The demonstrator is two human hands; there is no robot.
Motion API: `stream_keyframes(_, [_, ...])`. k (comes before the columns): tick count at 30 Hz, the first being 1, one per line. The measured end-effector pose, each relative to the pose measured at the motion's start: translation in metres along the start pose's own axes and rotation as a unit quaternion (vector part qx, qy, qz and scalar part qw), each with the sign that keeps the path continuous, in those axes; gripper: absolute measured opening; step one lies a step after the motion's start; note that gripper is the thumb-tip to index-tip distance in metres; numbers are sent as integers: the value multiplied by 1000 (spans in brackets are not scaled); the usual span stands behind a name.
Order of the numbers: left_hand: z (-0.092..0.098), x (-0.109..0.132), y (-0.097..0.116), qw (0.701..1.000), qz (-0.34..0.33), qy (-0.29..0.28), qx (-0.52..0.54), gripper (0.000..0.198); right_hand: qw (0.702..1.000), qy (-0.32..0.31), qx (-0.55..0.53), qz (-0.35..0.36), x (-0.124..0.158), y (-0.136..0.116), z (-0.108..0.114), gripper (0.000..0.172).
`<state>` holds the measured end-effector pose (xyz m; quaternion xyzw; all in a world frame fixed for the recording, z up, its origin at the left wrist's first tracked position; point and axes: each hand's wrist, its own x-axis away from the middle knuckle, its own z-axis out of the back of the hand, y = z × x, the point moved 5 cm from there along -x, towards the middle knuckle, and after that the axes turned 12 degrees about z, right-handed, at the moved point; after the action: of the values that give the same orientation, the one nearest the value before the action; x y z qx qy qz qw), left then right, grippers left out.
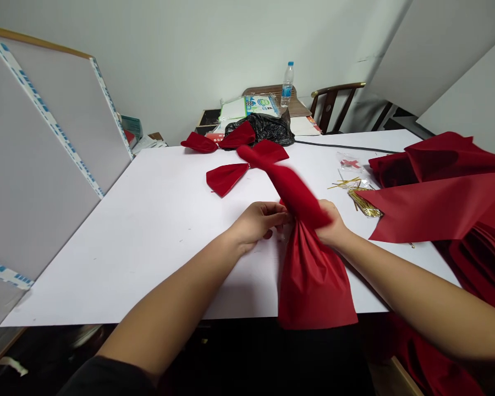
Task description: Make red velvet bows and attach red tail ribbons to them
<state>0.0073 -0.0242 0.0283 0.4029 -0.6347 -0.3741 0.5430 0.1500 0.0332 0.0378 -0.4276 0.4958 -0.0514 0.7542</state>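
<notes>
My left hand (258, 223) and my right hand (330, 223) both grip a red satin-like fabric piece (313, 275), gathered at the middle above the white table (127, 258). Its lower end hangs past the table's front edge, and its upper end (292, 192) is blurred by motion. Beyond my hands lies a red fabric bow (225, 179) with wide loops. Gold twist ties (365, 204) lie to the right of my right hand, near a large pile of red fabric (441, 206). A small clear bag (350, 168) lies behind the ties.
White foam boards (45, 154) with blue-printed tape lean along the table's left side. At the far end are a black plastic bag (264, 127), a water bottle (287, 85), papers and a wooden chair (334, 104). A black cable (346, 146) crosses the table's back edge.
</notes>
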Motion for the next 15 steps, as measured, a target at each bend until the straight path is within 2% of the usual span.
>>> stream_keyframes(3, [1, 2, 7, 999, -40, -10, 7, 40, 991, 30, -83, -97, 2, 7, -3, 31])
stream_keyframes(6, [0, 6, 15, 995, -96, -18, 6, 43, 980, 12, -129, -150, 3, 14, -7, 43])
stream_keyframes(11, [-2, 12, 21, 991, -119, -36, -39, 36, 965, -79, -186, -169, 5, 21, -13, 50])
stream_keyframes(15, [3, 10, 20, 993, -98, 19, -69, 26, 946, -180, -208, -173, 9, 12, -26, 51])
